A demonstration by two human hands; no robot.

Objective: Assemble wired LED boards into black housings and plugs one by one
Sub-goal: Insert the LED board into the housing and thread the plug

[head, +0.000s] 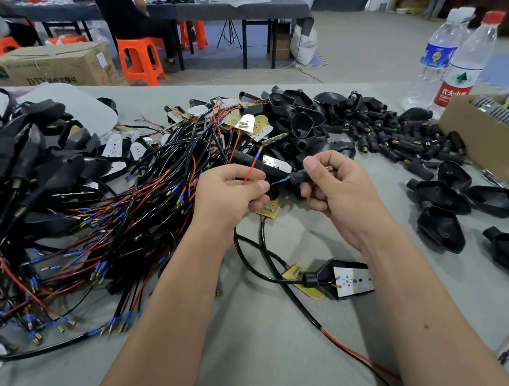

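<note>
My left hand [231, 189] pinches a thin red wire [251, 168] and a black wire whose blue-tipped end [282, 181] points at a small black plug [302, 176]. My right hand [331, 186] grips that plug between thumb and fingers, its brass end [329, 169] showing above them. A yellow LED board [268, 209] hangs just below my left hand. Nearer to me lies a black housing [331, 279] with a white LED board [353, 280] seated in it, its cable trailing across the grey table [273, 357].
A big tangle of wired boards [97, 220] covers the left. Loose plugs [393, 139] and empty housings [443, 227] lie at the back and right. A cardboard box [495, 150] and two water bottles [452, 57] stand far right. People sit at a distant table.
</note>
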